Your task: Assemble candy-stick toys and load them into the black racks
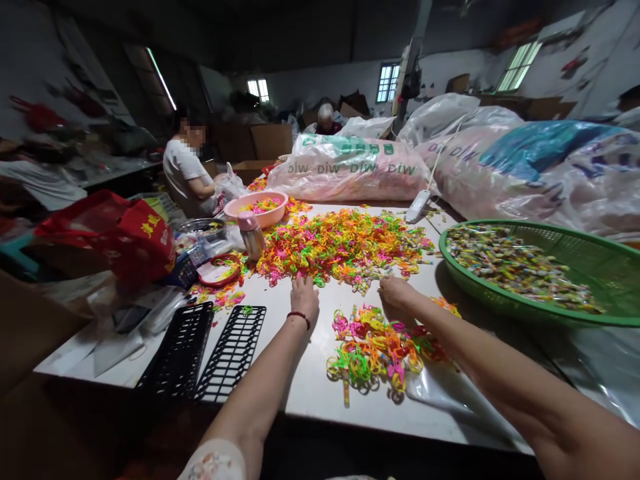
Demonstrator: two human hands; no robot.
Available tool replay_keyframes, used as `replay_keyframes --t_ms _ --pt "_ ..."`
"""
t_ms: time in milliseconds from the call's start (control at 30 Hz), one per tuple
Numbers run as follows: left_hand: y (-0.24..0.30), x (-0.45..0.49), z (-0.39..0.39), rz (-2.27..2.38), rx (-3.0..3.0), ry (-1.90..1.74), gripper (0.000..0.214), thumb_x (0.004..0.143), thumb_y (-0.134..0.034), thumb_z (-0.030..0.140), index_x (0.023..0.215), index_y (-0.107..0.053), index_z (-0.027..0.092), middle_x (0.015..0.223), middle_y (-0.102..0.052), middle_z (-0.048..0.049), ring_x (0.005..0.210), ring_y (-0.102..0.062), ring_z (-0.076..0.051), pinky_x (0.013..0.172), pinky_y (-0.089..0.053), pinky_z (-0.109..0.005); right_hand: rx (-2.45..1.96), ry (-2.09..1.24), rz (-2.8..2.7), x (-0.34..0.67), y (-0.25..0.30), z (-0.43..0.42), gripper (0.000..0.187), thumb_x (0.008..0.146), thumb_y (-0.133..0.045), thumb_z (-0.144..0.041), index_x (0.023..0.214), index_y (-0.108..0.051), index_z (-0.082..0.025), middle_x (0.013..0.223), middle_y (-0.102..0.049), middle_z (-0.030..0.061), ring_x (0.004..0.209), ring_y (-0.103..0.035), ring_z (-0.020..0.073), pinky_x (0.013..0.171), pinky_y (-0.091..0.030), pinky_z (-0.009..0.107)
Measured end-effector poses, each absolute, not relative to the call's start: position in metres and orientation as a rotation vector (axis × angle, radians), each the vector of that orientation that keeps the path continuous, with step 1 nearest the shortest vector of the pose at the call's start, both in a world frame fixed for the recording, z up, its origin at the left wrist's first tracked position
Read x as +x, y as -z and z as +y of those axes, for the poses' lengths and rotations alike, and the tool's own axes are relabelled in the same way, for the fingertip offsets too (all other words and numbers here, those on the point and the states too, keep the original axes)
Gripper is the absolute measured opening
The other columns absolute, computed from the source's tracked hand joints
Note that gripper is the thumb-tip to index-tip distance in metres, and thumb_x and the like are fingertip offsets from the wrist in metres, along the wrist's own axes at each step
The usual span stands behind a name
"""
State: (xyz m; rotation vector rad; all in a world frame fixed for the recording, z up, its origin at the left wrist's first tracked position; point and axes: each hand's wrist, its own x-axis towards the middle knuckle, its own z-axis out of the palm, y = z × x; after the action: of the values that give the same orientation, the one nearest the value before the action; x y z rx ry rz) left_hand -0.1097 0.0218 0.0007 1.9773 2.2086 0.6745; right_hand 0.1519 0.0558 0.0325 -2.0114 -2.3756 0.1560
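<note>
A big heap of small colourful plastic rings [340, 245] covers the middle of the white table [310, 393]. My left hand [304, 295], with a red cord on its wrist, reaches into the near edge of the heap; its fingers are curled down and hidden among the rings. My right hand [395, 290] rests at the heap's near right edge, fingers bent under and out of sight. Between my forearms lies a smaller pile of rings [380, 347], partly on a clear plastic bag [440, 393].
Two black plastic grid racks [205, 350] lie at front left. A green basket [615, 320] of small wrapped pieces stands right, a pink bowl [257, 215] and a bottle [251, 235] behind left, filled sacks [350, 167] at the back. A person in white [185, 175] sits far left.
</note>
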Motion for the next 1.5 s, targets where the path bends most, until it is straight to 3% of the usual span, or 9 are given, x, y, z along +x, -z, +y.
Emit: replay_keyframes --t_ms 167,400,567,700,900,1033,1200,1333,1500 --pt "-0.004 -0.112 0.000 2.247 1.982 -0.581 0.024 0.084 -0.056 0.019 0.108 -0.053 0.017 0.112 -0.054 -0.0135 0.107 -0.049 -0.027 0.091 -0.041 -0.039 -2.151 -0.202 -2.223 0.164 -0.040 0.078 0.030 0.093 -0.058 -0.034 0.114 -0.059 -0.013 0.108 -0.063 0.0083 0.089 -0.063 0.0176 0.077 -0.054 0.036" --pt "-0.007 -0.108 -0.012 2.162 2.235 -0.564 0.029 0.082 -0.062 0.022 0.109 -0.053 0.018 0.117 -0.050 -0.0115 0.114 -0.042 -0.027 0.095 -0.038 -0.038 -2.092 -0.271 -2.267 0.151 -0.042 0.090 0.034 0.093 -0.057 -0.034 0.122 -0.056 -0.016 0.121 -0.059 0.0092 0.102 -0.061 0.0212 0.086 -0.053 0.041" --pt "-0.002 -0.113 -0.007 2.107 2.324 -0.523 0.020 0.085 -0.056 0.019 0.105 -0.056 0.019 0.112 -0.050 -0.0112 0.107 -0.045 -0.026 0.090 -0.039 -0.039 -2.093 -0.349 -2.368 0.137 -0.042 0.091 0.026 0.090 -0.061 -0.033 0.107 -0.063 -0.013 0.107 -0.064 0.0086 0.094 -0.063 0.0192 0.081 -0.053 0.036" --pt "-0.004 -0.121 -0.011 2.027 2.255 -0.552 0.017 0.083 -0.054 0.011 0.099 -0.055 0.017 0.109 -0.049 -0.0113 0.101 -0.049 -0.023 0.087 -0.041 -0.036 -2.019 -0.364 -2.358 0.135 -0.061 0.079 0.016 0.088 -0.060 -0.027 0.089 -0.064 -0.011 0.093 -0.068 0.0155 0.089 -0.064 0.0253 0.071 -0.047 0.032" --pt "-0.009 -0.133 -0.027 1.890 1.696 -1.057 0.013 0.080 -0.056 0.009 0.078 -0.048 0.019 0.088 -0.051 -0.0040 0.082 -0.053 -0.017 0.078 -0.043 -0.031 -1.784 -0.622 -2.146 0.136 -0.094 0.017 0.027 0.097 -0.036 -0.037 0.089 -0.054 -0.018 0.083 -0.069 0.0078 0.070 -0.063 0.0153 0.060 -0.043 0.024" --pt "-0.013 -0.140 -0.039 1.512 0.880 -1.403 0.023 0.075 -0.068 0.021 0.077 -0.045 0.020 0.070 -0.051 0.0031 0.064 -0.055 -0.012 0.064 -0.045 -0.026 -1.424 -1.181 -1.712 0.131 -0.100 -0.043 0.029 0.090 -0.050 -0.049 0.087 -0.052 -0.020 0.081 -0.065 0.0024 0.058 -0.055 0.0110 0.048 -0.037 0.021" --pt "-0.027 -0.144 -0.067 1.178 0.560 -1.365 0.019 0.074 -0.069 0.017 0.085 -0.053 0.016 0.074 -0.062 -0.0001 0.065 -0.064 -0.010 0.063 -0.051 -0.022 -1.213 -1.430 -1.448 0.112 -0.087 -0.105 0.035 0.077 -0.068 -0.052 0.085 -0.058 -0.019 0.069 -0.053 -0.0034 0.054 -0.042 0.0076 0.047 -0.031 0.021" --pt "-0.036 -0.139 -0.092 0.911 0.197 -1.294 0.011 0.072 -0.066 0.006 0.073 -0.057 0.012 0.064 -0.063 -0.0010 0.062 -0.065 -0.010 0.064 -0.053 -0.019 -1.187 -1.607 -1.244 0.093 -0.068 -0.130 0.037 0.074 -0.072 -0.051 0.077 -0.052 -0.021 0.053 -0.038 -0.0096 0.043 -0.025 0.0046 0.040 -0.017 0.020" --pt "-0.039 -0.129 -0.115 0.815 0.227 -1.244 0.010 0.074 -0.067 0.009 0.082 -0.061 0.012 0.072 -0.066 -0.0022 0.062 -0.065 -0.010 0.060 -0.053 -0.018 -1.140 -1.684 -1.214 0.078 -0.060 -0.144 0.035 0.075 -0.073 -0.049 0.082 -0.052 -0.021 0.055 -0.048 -0.0086 0.038 -0.025 0.0035 0.037 -0.015 0.019"
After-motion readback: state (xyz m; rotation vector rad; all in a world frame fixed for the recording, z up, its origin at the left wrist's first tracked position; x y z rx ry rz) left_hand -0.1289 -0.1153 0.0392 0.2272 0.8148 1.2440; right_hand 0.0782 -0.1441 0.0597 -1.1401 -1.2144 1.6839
